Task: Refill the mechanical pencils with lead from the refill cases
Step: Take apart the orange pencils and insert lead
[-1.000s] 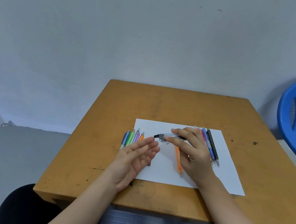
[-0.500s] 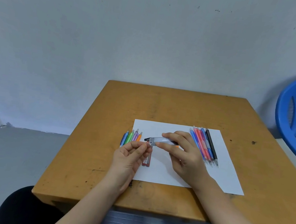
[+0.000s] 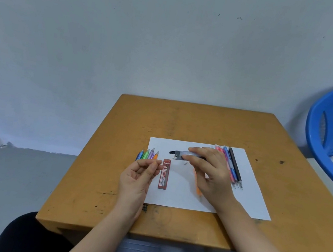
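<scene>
We note: table scuffed matt wood; sheet smooth white paper; chair glossy blue plastic; red lead case plastic, probably glossy.

Right hand grips a clear refill case above the paper, near a red case

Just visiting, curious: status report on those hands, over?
Right hand grips clear refill case, cap open. Left hand pinched, contents too small to see. Orange pencil under right hand. Nothing blocking.
</scene>
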`<control>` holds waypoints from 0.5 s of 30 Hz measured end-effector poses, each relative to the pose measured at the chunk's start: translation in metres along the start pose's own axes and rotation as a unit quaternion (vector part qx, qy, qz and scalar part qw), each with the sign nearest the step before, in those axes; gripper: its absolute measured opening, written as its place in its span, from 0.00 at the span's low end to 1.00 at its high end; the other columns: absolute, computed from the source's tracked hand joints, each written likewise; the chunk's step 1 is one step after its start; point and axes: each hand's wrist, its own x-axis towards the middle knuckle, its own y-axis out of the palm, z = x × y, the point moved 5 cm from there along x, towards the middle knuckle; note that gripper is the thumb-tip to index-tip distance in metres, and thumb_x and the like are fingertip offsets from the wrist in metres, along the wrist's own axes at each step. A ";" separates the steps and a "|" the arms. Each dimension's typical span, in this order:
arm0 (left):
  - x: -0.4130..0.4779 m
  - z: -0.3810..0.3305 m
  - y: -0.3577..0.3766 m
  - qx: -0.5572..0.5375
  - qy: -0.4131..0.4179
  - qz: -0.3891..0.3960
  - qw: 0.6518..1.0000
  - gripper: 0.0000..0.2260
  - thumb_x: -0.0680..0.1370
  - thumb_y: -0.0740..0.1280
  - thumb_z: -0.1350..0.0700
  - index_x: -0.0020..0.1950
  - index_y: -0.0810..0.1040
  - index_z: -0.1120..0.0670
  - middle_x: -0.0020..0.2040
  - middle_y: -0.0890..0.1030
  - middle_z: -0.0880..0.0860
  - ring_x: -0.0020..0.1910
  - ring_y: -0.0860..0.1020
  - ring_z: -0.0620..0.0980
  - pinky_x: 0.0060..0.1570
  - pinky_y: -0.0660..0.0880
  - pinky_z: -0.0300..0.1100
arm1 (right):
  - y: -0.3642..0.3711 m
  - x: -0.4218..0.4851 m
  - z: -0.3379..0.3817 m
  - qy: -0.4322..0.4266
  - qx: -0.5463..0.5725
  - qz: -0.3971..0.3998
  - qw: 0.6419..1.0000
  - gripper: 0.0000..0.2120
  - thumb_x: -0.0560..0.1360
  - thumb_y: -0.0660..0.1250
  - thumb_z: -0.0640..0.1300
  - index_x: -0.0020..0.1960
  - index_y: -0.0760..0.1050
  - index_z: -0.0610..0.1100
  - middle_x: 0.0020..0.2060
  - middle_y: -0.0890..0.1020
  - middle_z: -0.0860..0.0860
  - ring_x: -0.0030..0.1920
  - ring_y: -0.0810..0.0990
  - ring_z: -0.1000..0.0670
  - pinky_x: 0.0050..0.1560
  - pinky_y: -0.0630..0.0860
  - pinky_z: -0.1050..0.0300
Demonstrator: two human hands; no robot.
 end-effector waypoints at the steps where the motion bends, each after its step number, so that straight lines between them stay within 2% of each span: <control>1: 0.000 0.000 0.000 -0.005 0.000 0.003 1.000 0.10 0.68 0.69 0.60 0.47 0.79 0.61 0.42 0.85 0.55 0.43 0.82 0.47 0.43 0.79 0.34 | -0.002 0.001 -0.001 0.016 0.001 -0.009 1.000 0.15 0.71 0.66 0.27 0.53 0.82 0.40 0.50 0.82 0.45 0.52 0.79 0.46 0.53 0.73 0.51; 5: 0.000 -0.001 0.000 -0.007 0.000 0.002 1.000 0.09 0.69 0.68 0.60 0.47 0.78 0.61 0.44 0.85 0.56 0.44 0.83 0.47 0.41 0.78 0.33 | -0.010 0.000 -0.008 0.077 0.011 -0.054 0.995 0.13 0.71 0.67 0.29 0.53 0.81 0.40 0.50 0.82 0.47 0.53 0.79 0.48 0.57 0.72 0.54; 10: -0.002 -0.002 0.003 0.015 -0.002 0.006 1.000 0.12 0.67 0.70 0.60 0.49 0.78 0.61 0.44 0.85 0.56 0.43 0.83 0.47 0.38 0.78 0.33 | -0.009 0.001 -0.006 0.072 0.028 -0.046 0.996 0.11 0.73 0.65 0.33 0.54 0.81 0.39 0.50 0.82 0.47 0.54 0.79 0.49 0.59 0.71 0.57; 15: 0.000 0.002 0.008 0.030 -0.039 0.011 0.999 0.20 0.64 0.73 0.59 0.55 0.80 0.60 0.48 0.85 0.57 0.47 0.83 0.50 0.43 0.79 0.36 | -0.009 0.000 -0.005 0.069 0.028 -0.031 0.997 0.12 0.72 0.67 0.32 0.54 0.81 0.39 0.50 0.82 0.46 0.54 0.79 0.49 0.60 0.70 0.60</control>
